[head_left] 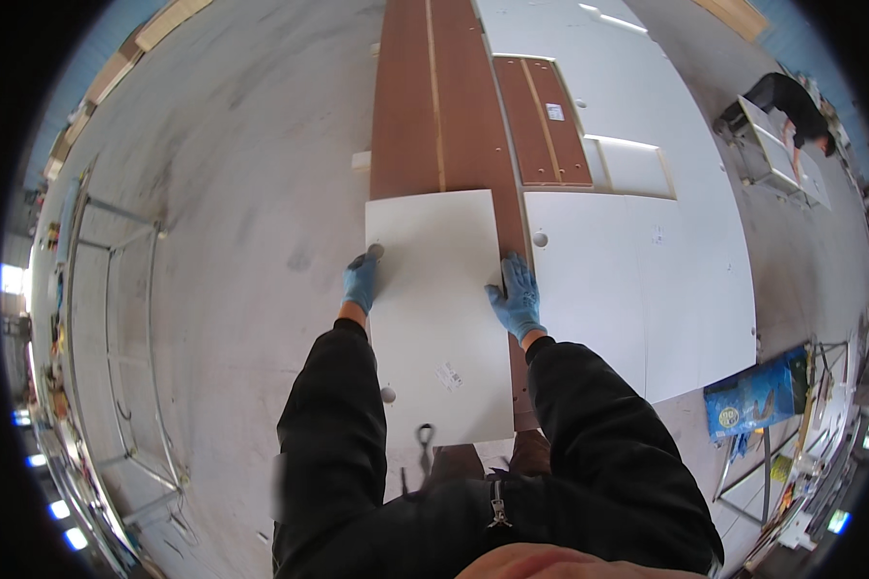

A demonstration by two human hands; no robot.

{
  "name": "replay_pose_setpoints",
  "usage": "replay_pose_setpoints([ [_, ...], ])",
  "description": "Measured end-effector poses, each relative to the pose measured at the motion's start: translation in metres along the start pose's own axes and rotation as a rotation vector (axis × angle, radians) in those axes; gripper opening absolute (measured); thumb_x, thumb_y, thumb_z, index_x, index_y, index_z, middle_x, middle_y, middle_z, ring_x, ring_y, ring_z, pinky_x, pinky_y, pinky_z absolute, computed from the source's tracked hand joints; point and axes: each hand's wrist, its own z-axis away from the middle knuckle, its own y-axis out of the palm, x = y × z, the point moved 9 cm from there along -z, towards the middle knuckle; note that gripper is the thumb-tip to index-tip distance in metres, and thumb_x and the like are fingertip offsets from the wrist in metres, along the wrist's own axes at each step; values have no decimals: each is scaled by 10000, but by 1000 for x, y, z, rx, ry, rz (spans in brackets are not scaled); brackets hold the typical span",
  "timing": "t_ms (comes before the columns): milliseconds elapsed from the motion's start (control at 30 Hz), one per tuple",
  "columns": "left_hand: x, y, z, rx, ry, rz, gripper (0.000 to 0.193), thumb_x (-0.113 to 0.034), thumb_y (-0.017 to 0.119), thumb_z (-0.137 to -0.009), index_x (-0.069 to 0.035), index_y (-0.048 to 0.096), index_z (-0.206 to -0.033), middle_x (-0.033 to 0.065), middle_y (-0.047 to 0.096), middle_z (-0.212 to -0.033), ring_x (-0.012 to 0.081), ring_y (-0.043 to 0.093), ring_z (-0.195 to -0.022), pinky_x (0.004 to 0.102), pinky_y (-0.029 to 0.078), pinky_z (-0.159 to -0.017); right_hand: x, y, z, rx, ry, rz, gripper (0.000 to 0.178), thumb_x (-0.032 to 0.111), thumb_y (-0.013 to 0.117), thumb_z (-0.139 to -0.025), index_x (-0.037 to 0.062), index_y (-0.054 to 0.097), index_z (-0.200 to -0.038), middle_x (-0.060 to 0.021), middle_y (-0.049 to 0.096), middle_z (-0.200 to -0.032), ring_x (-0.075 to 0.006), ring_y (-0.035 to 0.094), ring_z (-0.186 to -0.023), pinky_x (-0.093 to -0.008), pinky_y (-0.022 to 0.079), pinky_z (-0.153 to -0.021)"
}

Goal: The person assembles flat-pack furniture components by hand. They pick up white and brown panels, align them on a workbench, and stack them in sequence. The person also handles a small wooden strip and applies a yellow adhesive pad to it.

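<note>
A white rectangular panel [439, 318] with a small label and two round holes along its left edge lies in front of me, over the near end of a long brown panel [403, 106]. My left hand [360, 282], in a blue glove, is closed on the white panel's left edge beside its upper hole. Across from it, my right hand [518, 297], also gloved in blue, rests at the right edge with its fingers stretched out over the brown surface. Its thumb reaches toward the white panel's edge.
Large white panels [599, 280] and a smaller brown panel [541, 121] lie to the right. A metal frame [116, 357] stands at left. At lower right are a blue bag [755, 400] and a rack. Another person [792, 106] bends over a white cabinet-like piece [782, 159] at far right.
</note>
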Motion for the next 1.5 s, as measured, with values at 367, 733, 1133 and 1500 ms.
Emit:
replay_pose_setpoints([
  [367,-7,2,0,20,15,64,243,-190,700,-912,18,742,-1029,16,705,-868,116,600,-796,270,479,-749,3,2,-1,106,53,28,645,316,627,-900,21,424,-1436,-216,333,-1578,-377,290,-1475,-467,243,-1204],
  [733,-16,5,13,-30,55,-379,667,-586,572,-941,10,649,-1229,189,660,-1165,247,603,-1063,335,460,-937,0,-35,7,186,242,-110,644,340,642,-900,-10,459,-1409,-248,471,-1457,-401,454,-1345,-449,373,-1124],
  [1133,-89,232,427,440,1167,-464,504,-259,610,-987,33,508,-1384,266,487,-1439,436,413,-1375,515,343,-1139,-125,-247,388,57,586,-244,467,324,590,-926,41,584,-1297,-199,593,-1340,-385,566,-1214,-447,438,-1043],
  [1500,-37,521,829,1356,1159,-344,503,-199,655,-918,37,549,-1349,264,532,-1403,399,485,-1337,440,390,-1122,-332,-382,744,74,1462,-328,555,468,574,-919,86,625,-1318,-178,637,-1312,-351,583,-1243,-437,457,-1045],
])
